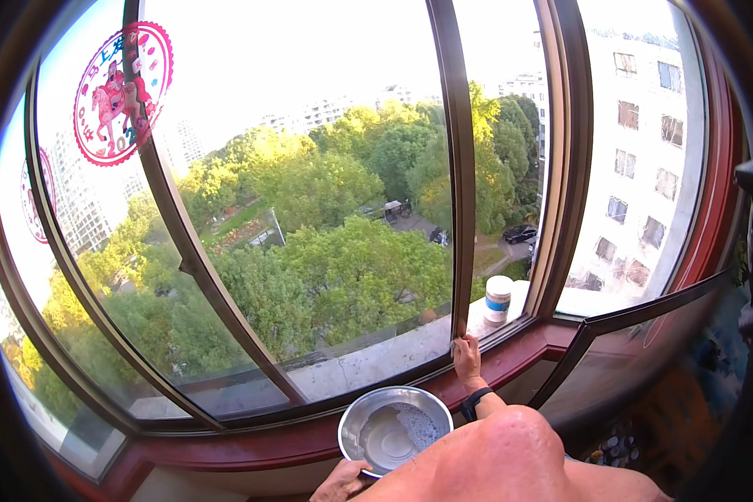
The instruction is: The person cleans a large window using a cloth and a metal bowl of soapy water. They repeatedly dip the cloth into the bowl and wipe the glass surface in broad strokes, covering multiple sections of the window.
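Observation:
My left hand (340,480) grips the near rim of a round metal basin (394,433), which holds sudsy water. The basin stands against the dark red window ledge. Farther right, my right hand (467,359), with a dark band on the wrist, is closed at the bottom of the upright metal frame (458,188) of a sliding window. Whether a cloth is held in it cannot be told. Beyond that frame a white jar with a blue band (497,299) stands on the outer sill. My bent knee or shoulder, which cannot be told, covers the bottom of the view.
A dark-framed screen panel (634,339) leans out at the right. The red window ledge (238,453) curves along below the panes. A round horse sticker (123,94) is on the glass at upper left. Trees and buildings show outside.

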Tool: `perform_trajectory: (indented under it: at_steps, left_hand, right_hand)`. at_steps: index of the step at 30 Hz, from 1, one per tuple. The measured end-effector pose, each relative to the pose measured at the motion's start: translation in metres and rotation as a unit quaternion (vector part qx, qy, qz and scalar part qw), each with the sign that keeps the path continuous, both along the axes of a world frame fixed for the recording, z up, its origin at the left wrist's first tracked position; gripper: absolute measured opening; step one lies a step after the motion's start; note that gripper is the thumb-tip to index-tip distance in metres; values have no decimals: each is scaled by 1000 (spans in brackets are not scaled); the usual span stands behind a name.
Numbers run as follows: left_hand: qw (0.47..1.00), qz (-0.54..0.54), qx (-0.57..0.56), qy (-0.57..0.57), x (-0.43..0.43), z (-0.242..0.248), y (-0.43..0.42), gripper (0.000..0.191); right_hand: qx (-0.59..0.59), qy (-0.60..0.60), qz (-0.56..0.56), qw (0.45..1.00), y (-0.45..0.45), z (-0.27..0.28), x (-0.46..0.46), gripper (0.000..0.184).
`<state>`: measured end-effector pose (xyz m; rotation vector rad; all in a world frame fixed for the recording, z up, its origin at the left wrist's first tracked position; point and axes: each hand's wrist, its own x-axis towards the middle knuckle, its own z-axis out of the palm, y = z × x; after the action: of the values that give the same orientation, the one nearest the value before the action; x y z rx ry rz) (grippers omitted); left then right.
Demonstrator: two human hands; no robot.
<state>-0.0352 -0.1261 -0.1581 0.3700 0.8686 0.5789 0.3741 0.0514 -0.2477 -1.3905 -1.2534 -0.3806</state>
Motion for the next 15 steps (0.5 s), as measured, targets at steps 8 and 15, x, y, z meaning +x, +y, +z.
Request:
perform_trajectory:
  at_steps: [8,15]
  left_hand:
    - [999,-18,-14,23,7,-6,-14,39]
    - [999,-27,-5,32,8,-7,-17,33]
  right_hand:
    - [44,22,15,999,-1,25,-5,14]
    - [218,-40,-5,975,33,252,10,27]
